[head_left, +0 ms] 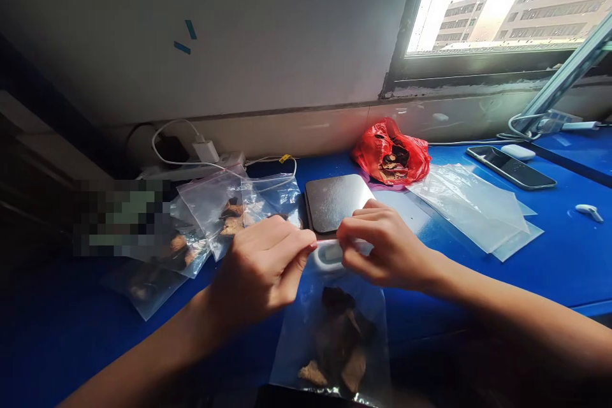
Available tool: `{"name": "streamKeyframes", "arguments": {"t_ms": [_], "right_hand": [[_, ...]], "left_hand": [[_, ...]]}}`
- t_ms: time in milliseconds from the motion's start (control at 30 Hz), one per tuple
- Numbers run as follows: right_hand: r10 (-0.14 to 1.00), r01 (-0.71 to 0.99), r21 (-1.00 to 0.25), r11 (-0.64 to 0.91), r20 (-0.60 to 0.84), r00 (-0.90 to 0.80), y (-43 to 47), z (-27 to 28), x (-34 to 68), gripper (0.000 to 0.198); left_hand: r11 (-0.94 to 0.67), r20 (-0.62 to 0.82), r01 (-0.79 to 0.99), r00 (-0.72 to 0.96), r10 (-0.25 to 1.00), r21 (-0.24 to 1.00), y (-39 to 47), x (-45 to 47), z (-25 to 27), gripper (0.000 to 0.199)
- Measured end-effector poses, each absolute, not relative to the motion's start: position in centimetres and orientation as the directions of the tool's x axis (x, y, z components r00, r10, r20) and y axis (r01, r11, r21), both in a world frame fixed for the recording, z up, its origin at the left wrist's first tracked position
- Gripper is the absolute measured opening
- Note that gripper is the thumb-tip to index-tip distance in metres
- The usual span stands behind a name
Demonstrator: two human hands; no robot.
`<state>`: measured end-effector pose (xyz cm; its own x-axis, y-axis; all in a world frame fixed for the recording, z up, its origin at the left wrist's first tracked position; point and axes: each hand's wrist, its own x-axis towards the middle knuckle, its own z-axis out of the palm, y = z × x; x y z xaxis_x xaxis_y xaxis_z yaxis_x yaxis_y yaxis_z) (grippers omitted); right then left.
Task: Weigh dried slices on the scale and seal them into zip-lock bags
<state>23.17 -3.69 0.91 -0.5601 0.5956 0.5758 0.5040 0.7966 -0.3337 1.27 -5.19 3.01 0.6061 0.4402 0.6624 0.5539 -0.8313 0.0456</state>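
Left hand (270, 264), right hand (382, 242) pinching clear bag (302, 331) by top, dried pieces (340, 331) inside

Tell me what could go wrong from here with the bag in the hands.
First, the left hand and right hand hold the clear bag only near its top edge, so a slip could drop it; the brown pieces inside might spill if it is unsealed, which I cannot tell.
Second, the red bag stands open behind the metal plate, so a knock might tip out its contents.
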Motion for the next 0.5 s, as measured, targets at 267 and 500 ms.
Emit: {"name": "streamKeyframes", "arguments": {"t_ms": [267,500], "right_hand": [[0.647,0.579,-0.342,0.74,0.595,-0.477,-2.3,1.5,24.2,0.014],[0.785,0.683,-0.501,0.532,0.595,-0.174,1.0,1.2,27.3,0.016]], "left_hand": [[-0.78,0.741,0.602,0.443,0.505,0.171,-4.3,0.3,4.3,0.013],[-0.544,0.764,0.745,0.072,0.641,0.386,-3.2,-2.4,6.5,0.009]]}}
